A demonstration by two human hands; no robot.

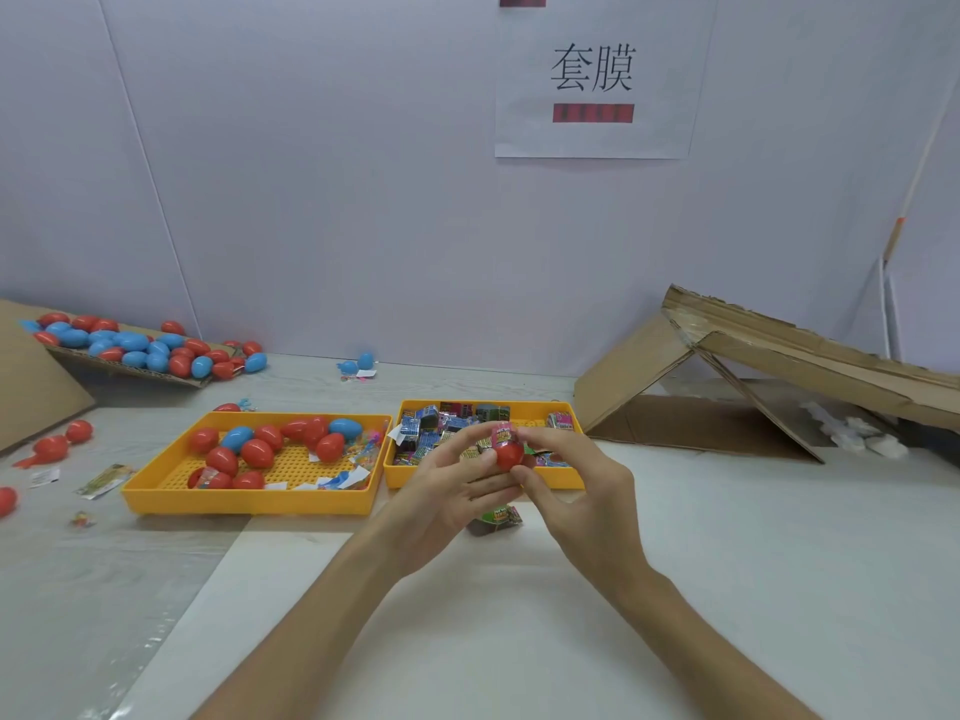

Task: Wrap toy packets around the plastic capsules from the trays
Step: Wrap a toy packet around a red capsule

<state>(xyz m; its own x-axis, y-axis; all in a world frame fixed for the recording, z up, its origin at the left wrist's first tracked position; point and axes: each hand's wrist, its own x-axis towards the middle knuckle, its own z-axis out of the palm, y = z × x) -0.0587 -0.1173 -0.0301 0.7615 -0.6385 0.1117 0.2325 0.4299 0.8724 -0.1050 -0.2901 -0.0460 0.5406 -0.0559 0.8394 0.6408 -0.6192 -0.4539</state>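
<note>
White rectangular paper sheet (592, 96) on the pale wall: two large black characters, 套膜. Just below them, on the same sheet, a red bar (592, 113), print blurred. Small colourful printed toy packets (431, 433), well below the sheet: lettering too small to read.

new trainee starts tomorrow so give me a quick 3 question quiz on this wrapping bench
1. True or false: the left hand and right hand hold a red capsule topped by a pink packet.
2. Name the colours of the loose capsules in the left tray.
3. Which tray holds the spare packets? A. left tray B. right tray
Key: 1 true; 2 red and blue; 3 B.
</note>
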